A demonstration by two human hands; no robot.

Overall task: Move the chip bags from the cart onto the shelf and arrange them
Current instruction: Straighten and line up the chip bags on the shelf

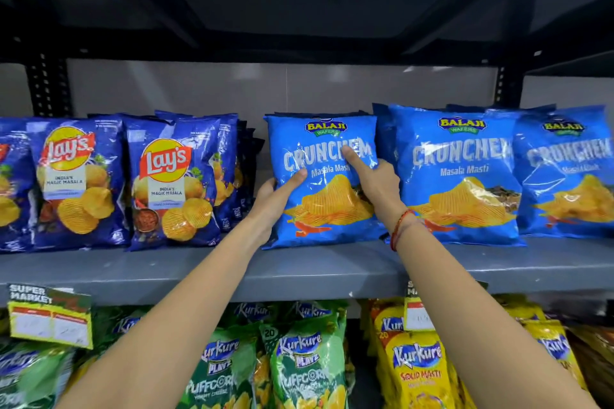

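A supermarket aisle. Grey metal shelving (299, 272) carries rows of branded chip bags (172, 186). A price tag (50, 319) reading "Super Market" hangs below.

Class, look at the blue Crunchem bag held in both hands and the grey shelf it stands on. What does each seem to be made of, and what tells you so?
Crunchem bag: thin glossy plastic film, probably; it shows bright glare streaks and crinkles around the left hand and right hand.
Shelf: likely painted metal; smooth, matte grey, with a thin straight edge and perforated uprights behind.

Blue Crunchem chip bag (322, 176) upright on grey shelf (299, 269), apparently fronting a stack.
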